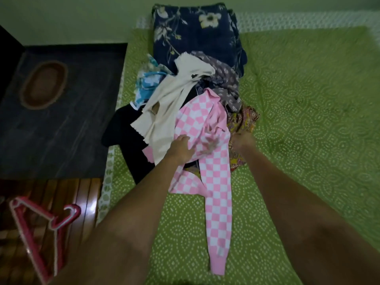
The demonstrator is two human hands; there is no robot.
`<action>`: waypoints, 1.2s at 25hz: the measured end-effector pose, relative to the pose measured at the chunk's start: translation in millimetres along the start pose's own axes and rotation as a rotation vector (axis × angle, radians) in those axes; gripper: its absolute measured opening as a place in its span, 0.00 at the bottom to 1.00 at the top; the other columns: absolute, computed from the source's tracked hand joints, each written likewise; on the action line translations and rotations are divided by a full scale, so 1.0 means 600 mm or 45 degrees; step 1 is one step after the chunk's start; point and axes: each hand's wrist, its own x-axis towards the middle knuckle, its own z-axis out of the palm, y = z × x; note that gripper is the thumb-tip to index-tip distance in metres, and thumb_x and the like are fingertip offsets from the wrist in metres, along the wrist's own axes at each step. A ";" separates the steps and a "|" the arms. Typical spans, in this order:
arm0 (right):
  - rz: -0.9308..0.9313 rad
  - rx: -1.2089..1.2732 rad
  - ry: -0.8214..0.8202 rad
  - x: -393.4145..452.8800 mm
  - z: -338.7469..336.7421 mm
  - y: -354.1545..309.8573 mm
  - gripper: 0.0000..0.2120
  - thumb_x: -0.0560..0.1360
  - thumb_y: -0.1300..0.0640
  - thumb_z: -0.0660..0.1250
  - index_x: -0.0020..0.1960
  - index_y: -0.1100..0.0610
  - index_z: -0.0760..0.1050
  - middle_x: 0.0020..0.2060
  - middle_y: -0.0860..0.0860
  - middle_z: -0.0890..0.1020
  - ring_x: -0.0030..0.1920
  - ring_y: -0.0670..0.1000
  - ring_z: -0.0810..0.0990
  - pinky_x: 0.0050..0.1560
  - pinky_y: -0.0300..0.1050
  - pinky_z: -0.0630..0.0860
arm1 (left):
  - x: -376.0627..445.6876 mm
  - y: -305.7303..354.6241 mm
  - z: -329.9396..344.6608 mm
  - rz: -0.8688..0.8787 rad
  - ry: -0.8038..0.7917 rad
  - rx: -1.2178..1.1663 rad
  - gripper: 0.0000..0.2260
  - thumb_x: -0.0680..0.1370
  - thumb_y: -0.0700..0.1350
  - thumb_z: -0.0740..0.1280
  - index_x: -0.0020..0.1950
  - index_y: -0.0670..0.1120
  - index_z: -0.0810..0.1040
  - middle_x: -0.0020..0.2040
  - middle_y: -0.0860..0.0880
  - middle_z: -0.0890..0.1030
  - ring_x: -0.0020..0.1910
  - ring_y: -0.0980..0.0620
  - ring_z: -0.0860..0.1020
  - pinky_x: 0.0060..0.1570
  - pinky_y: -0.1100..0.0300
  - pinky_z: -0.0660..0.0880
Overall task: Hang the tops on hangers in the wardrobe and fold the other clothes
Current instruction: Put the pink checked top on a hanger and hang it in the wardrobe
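Head view of a bed (pixel 308 120) covered in a green dotted spread, with a heap of clothes at its centre. The pink-and-white checked top (pixel 207 145) lies on the near side of the heap, its body crumpled at the middle of the frame and one long sleeve trailing straight toward 6 o'clock across the spread. The left hand (pixel 181 148) rests on the top's left part, at about 9 o'clock of the crumpled body; its fingers (pixel 183 138) lie fairly straight and close together on the checked cloth, and whether they pinch it cannot be told. The right hand (pixel 242 140) sits at the top's 3 o'clock edge, against the patterned yellow-red garment (pixel 246 118); it is blurred, so the state of its fingers cannot be told. The top is knitted in small squares, with a plain pink collar at 12 o'clock and a plain pink cuff at the sleeve's end. A cream ribbed garment (pixel 164 112) overlaps the top from 10 o'clock, a black garment (pixel 123 130) lies beneath that, and a navy floral cloth (pixel 195 33) lies at 12 o'clock. Pink hangers (pixel 41 223) lie on a wooden surface at 8 o'clock
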 end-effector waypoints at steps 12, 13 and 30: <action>-0.124 0.055 0.275 0.144 0.085 -0.084 0.15 0.81 0.59 0.54 0.57 0.65 0.76 0.52 0.61 0.80 0.53 0.59 0.79 0.41 0.41 0.66 | 0.120 -0.072 0.063 0.092 -0.014 0.323 0.30 0.81 0.51 0.61 0.78 0.50 0.50 0.79 0.52 0.46 0.76 0.44 0.50 0.71 0.43 0.54; -0.180 0.178 0.319 0.130 0.080 -0.094 0.14 0.81 0.62 0.53 0.59 0.64 0.75 0.52 0.61 0.79 0.52 0.58 0.78 0.41 0.41 0.65 | 0.112 -0.062 0.046 0.058 0.042 0.269 0.28 0.81 0.49 0.61 0.77 0.51 0.52 0.78 0.52 0.50 0.75 0.44 0.53 0.68 0.43 0.57; -1.290 0.158 -0.333 -0.360 -0.310 -0.222 0.07 0.79 0.68 0.60 0.52 0.67 0.77 0.40 0.53 0.79 0.42 0.43 0.76 0.48 0.38 0.71 | -0.263 0.217 -0.340 0.694 0.374 0.540 0.07 0.75 0.50 0.69 0.52 0.51 0.81 0.52 0.56 0.79 0.58 0.53 0.74 0.59 0.51 0.66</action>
